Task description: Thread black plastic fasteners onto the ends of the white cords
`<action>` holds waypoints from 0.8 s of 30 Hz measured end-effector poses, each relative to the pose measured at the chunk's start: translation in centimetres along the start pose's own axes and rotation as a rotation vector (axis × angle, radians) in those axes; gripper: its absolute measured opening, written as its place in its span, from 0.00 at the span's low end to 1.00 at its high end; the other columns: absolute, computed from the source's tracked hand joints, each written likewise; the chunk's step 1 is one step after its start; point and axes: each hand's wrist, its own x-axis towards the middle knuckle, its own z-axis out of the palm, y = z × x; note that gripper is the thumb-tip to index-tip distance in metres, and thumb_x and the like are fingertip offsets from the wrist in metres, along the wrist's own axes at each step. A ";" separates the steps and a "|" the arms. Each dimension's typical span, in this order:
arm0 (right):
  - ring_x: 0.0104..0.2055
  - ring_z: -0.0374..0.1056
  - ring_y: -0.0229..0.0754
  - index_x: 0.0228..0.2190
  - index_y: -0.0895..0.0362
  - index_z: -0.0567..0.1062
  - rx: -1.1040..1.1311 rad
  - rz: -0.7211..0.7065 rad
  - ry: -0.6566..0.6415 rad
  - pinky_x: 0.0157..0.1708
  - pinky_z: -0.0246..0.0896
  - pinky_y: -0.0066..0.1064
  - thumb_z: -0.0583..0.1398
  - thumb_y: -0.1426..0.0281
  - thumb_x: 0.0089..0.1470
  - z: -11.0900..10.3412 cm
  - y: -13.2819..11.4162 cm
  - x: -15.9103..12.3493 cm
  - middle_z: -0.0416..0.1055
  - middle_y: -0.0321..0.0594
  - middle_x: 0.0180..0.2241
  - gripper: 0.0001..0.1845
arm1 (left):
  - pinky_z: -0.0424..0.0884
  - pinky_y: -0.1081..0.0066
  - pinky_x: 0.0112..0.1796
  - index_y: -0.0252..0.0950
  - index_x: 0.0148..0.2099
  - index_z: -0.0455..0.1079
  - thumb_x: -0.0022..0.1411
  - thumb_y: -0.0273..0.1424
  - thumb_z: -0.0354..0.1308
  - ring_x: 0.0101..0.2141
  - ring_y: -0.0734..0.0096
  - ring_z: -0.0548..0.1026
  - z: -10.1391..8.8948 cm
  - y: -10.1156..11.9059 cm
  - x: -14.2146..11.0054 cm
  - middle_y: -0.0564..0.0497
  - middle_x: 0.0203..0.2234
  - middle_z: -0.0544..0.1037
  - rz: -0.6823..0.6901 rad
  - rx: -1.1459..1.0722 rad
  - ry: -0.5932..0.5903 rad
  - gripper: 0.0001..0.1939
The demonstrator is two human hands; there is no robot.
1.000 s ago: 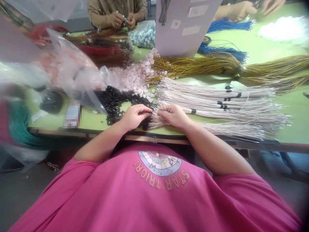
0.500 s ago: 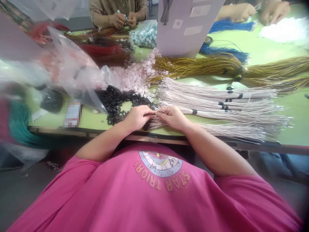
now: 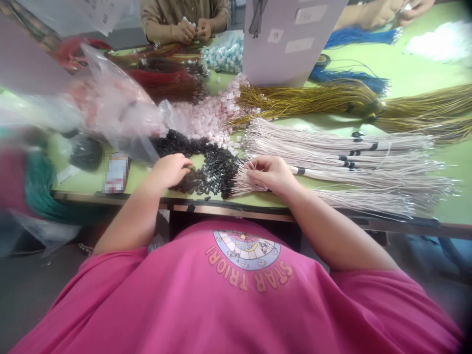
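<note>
My left hand (image 3: 170, 170) is at the left edge of a pile of small black plastic connector housings (image 3: 216, 169). Its thumb and forefinger are slightly apart, and I see nothing between them. My right hand (image 3: 275, 173) pinches white wires (image 3: 245, 179) near their left ends, just right of the black pile. Which of the wires are between the fingertips is too fine to make out. More bundles of white wires (image 3: 332, 147), banded with black tape, lie beyond and to the right of this hand.
Pale pink connector housings (image 3: 210, 115) are heaped behind the black ones. Yellow-brown wires (image 3: 313, 101) lie across the back. A phone (image 3: 116, 173) and plastic bags (image 3: 118, 103) are at left. A grey divider (image 3: 283, 44) stands ahead; co-workers' hands (image 3: 193, 31) work beyond.
My left hand has moved left, away from my right hand, to the black pile's left edge. My right hand stays at the white wires' ends.
</note>
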 end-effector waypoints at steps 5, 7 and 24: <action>0.20 0.56 0.32 0.24 0.61 0.71 0.054 0.031 -0.058 0.22 0.50 0.25 0.56 0.70 0.41 0.3 -0.2 -0.1 0.63 0.33 0.16 0.07 | 0.66 0.66 0.34 0.39 0.38 0.73 0.55 0.31 0.53 0.33 0.64 0.71 1.4 0.3 0.3 0.49 0.34 0.74 -0.020 -0.013 -0.022 0.10; 0.20 0.56 0.32 0.22 0.61 0.70 0.060 0.023 -0.080 0.22 0.51 0.25 0.55 0.71 0.41 0.3 -0.2 -0.1 0.63 0.33 0.16 0.06 | 0.66 0.64 0.38 0.38 0.38 0.73 0.55 0.29 0.51 0.35 0.63 0.70 1.4 0.6 0.4 0.48 0.35 0.73 -0.023 -0.053 0.004 0.11; 0.20 0.54 0.31 0.21 0.61 0.69 -0.005 -0.012 -0.126 0.23 0.50 0.26 0.54 0.65 0.47 0.3 -0.4 -0.2 0.60 0.32 0.16 0.12 | 0.68 0.70 0.38 0.35 0.40 0.70 0.55 0.35 0.56 0.32 0.71 0.73 1.9 10.6 1.2 0.51 0.32 0.76 0.066 -0.981 0.180 0.11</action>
